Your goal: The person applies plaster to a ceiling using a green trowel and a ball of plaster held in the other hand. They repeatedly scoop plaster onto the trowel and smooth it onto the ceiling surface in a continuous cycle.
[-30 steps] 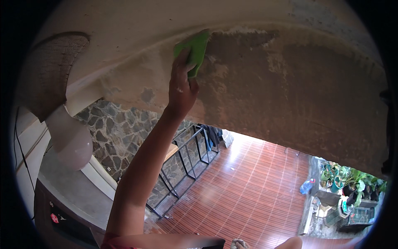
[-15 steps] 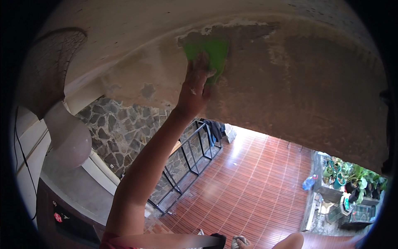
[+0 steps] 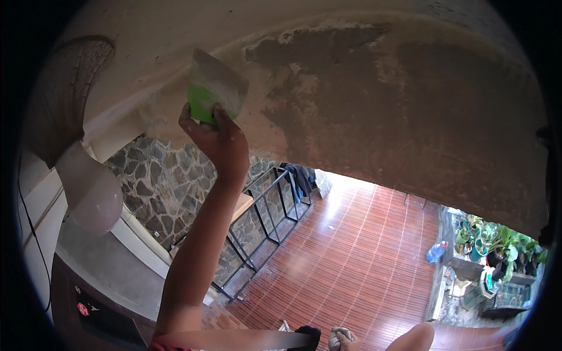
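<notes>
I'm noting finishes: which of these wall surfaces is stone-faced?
The wall below and left of the raised left hand, faced in irregular grey stones; the patchy brown surface shows none.

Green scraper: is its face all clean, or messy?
Messy: a greyish coating covers much of the green scraper; bright green shows lower down.

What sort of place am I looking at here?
Most likely a covered porch or terrace of a house: there is a glossy reddish-brown tiled floor, a wall faced with irregular stone, and potted plants along the side.
</notes>
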Action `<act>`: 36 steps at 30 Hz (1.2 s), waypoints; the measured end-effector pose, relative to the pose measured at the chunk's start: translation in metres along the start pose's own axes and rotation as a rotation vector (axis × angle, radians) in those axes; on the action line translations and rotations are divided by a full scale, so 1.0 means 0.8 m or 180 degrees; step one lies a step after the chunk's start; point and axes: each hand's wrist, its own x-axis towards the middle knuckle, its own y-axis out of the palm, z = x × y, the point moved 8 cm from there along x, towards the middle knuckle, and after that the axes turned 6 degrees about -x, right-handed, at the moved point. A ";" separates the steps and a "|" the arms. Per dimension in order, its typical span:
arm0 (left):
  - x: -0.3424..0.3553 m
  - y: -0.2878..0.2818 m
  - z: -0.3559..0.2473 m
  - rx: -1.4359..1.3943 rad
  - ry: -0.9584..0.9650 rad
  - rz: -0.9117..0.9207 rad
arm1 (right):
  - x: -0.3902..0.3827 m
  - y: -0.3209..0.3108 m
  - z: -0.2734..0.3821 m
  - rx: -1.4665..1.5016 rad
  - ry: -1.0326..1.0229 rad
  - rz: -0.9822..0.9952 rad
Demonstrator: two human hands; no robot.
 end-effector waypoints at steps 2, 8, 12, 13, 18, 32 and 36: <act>0.007 0.005 0.002 -0.0028 -0.0182 -0.0045 | -0.004 -0.001 0.010 0.0024 -0.0068 0.0051; -0.005 0.006 -0.009 0.0436 0.0452 0.0130 | -0.008 0.001 0.021 -0.0116 -0.0212 0.0014; -0.016 0.034 -0.014 -0.0089 0.1553 0.0991 | -0.003 0.002 0.014 0.0001 -0.0145 -0.0024; -0.018 0.045 -0.016 -0.0184 0.1959 0.1274 | -0.003 0.001 0.014 -0.0010 -0.0146 -0.0032; 0.012 0.088 0.015 0.0575 0.2198 0.1682 | -0.008 0.004 0.015 0.0046 0.0268 0.0046; -0.047 0.104 0.015 0.0403 0.1438 0.2243 | -0.020 0.006 0.029 -0.0149 0.0338 0.0100; -0.082 0.090 -0.010 0.0636 0.1792 0.2797 | -0.012 0.015 0.024 -0.0311 -0.0037 0.0199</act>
